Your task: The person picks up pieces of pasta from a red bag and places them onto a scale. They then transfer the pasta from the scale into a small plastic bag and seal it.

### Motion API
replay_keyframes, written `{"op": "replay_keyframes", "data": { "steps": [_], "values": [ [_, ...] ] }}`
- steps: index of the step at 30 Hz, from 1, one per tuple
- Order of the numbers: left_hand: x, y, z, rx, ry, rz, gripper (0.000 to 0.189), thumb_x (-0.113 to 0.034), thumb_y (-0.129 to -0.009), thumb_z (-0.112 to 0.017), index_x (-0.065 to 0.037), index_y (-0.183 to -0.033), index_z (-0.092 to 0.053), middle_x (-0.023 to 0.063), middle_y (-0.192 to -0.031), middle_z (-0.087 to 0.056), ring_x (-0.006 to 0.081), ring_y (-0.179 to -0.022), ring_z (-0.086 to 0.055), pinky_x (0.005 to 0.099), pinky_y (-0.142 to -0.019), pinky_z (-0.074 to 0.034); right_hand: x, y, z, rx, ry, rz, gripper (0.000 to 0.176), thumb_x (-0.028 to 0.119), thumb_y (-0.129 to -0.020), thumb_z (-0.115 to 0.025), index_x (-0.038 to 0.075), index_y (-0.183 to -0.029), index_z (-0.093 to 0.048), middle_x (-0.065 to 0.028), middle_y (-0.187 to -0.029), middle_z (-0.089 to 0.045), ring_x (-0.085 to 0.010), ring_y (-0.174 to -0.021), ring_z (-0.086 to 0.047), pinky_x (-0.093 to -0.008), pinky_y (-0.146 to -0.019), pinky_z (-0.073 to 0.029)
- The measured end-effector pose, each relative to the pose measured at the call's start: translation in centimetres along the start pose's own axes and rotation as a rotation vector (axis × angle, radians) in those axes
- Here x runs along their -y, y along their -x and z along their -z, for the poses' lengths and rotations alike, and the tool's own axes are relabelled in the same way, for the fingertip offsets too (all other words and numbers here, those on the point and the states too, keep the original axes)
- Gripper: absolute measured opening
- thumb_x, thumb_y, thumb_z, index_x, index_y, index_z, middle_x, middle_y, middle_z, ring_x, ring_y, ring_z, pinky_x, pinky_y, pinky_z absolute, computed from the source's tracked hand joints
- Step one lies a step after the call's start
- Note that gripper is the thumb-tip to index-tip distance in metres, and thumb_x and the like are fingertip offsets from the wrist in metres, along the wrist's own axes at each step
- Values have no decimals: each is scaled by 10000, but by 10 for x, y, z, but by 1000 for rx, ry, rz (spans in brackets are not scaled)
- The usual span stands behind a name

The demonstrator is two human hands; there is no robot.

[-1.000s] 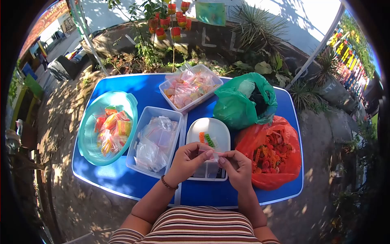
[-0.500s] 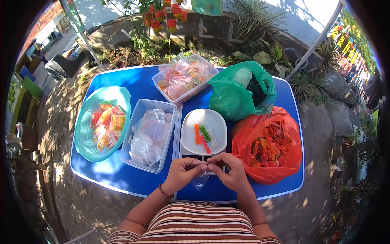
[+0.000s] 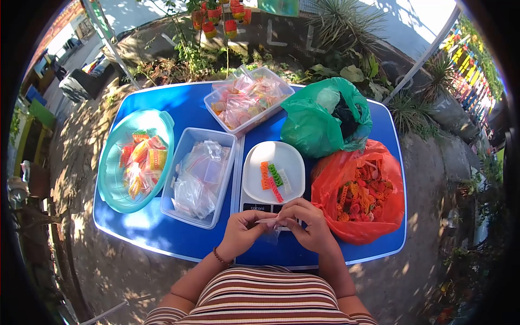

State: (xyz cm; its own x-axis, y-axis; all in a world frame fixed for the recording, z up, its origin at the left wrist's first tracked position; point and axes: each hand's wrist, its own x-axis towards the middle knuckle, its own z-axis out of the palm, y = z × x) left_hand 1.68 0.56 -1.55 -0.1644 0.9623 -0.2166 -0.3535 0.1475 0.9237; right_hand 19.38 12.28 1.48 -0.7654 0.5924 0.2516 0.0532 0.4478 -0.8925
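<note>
My left hand (image 3: 242,234) and my right hand (image 3: 311,226) meet at the table's front edge, fingertips pinching the top of a small clear plastic bag (image 3: 270,236). The bag hangs below the fingers; its mouth is partly hidden by them. Just beyond is a kitchen scale (image 3: 253,207) with a white plate (image 3: 295,158) on top. On the plate lie several ridged, coloured snack pieces: an orange piece (image 3: 265,176), a green piece (image 3: 275,175), a pink piece (image 3: 275,190) and a whitish piece (image 3: 285,182).
A red plastic bag (image 3: 325,189) of orange-red pieces sits right, a green plastic bag (image 3: 306,124) behind it. Left are a tub (image 3: 233,157) of clear bags and a teal basin (image 3: 110,173) of filled packets. Another tub (image 3: 253,130) of packets stands at the back.
My right hand has lifted slightly, its fingers changing their pinch along the bag's top. More of the scale's front shows. The view has shifted slightly; the containers stay put.
</note>
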Motion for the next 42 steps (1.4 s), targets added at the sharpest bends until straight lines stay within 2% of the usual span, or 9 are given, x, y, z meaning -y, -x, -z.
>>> {"op": "replay_keyframes", "data": {
  "steps": [7,13,18,22,25,28,34,40,42],
  "values": [
    [-14,6,5,-198,-724,-535,272,-39,-782,-823,-79,-1047,-777,73,-968,-770,202,-859,-733,308,-746,-565,1,-3,5,47,36,83,233,-24,-796,-787,66,-1009,-763,-101,-1179,-659,-231,-1028,-619,-346,-898,-520],
    [-18,6,6,-213,-912,-678,325,-29,-732,-820,-102,-1042,-757,39,-945,-757,241,-852,-701,343,-747,-534,10,-6,-3,59,14,56,256,9,-788,-804,84,-1030,-766,-90,-1195,-654,-248,-1047,-595,-369,-933,-498],
    [-15,3,6,-100,-914,-605,285,-56,-776,-805,-83,-1054,-749,59,-953,-752,251,-852,-694,362,-752,-537,-1,-5,-10,74,84,123,218,9,-813,-790,67,-1021,-761,-89,-1212,-654,-262,-1053,-587,-372,-942,-494],
    [-15,3,5,-12,-919,-541,229,-59,-830,-772,-71,-1057,-746,87,-958,-746,274,-855,-695,374,-761,-543,2,-8,-6,55,29,110,165,-2,-833,-772,44,-990,-747,-95,-1148,-675,-250,-968,-620,-365,-877,-515],
    [-14,3,6,-52,-765,-445,166,-60,-893,-739,-47,-1059,-741,92,-977,-755,221,-876,-719,329,-793,-560,2,-13,-1,-75,58,22,147,-15,-854,-742,21,-995,-731,-114,-1046,-689,-241,-859,-650,-338,-794,-534],
    [0,7,10,-77,-311,-219,142,-101,-973,-692,-14,-1082,-721,89,-996,-761,156,-915,-724,280,-839,-566,0,-19,4,-226,270,-114,156,-47,-868,-693,0,-1017,-707,-145,-943,-685,-248,-773,-681,-328,-694,-548],
    [8,7,19,-78,59,-79,168,-136,-1032,-638,-2,-1117,-693,102,-1018,-760,143,-941,-722,304,-862,-589,-23,-30,-17,-161,533,-52,157,42,-850,-716,-10,-995,-683,-166,-961,-689,-336,-861,-671,-432,-773,-555],
    [0,7,12,-112,26,-74,185,-125,-1007,-684,16,-1121,-720,87,-1005,-762,116,-919,-718,258,-811,-587,-26,-36,-31,-202,640,-49,156,62,-825,-730,9,-962,-678,-165,-944,-680,-343,-839,-651,-438,-781,-543],
    [7,7,18,-132,-20,-85,176,-106,-977,-721,19,-1100,-736,82,-982,-768,105,-884,-719,248,-776,-588,-18,-36,-27,-231,514,-46,142,32,-840,-717,4,-977,-691,-154,-926,-675,-318,-824,-661,-396,-768,-545]
  ]
}}
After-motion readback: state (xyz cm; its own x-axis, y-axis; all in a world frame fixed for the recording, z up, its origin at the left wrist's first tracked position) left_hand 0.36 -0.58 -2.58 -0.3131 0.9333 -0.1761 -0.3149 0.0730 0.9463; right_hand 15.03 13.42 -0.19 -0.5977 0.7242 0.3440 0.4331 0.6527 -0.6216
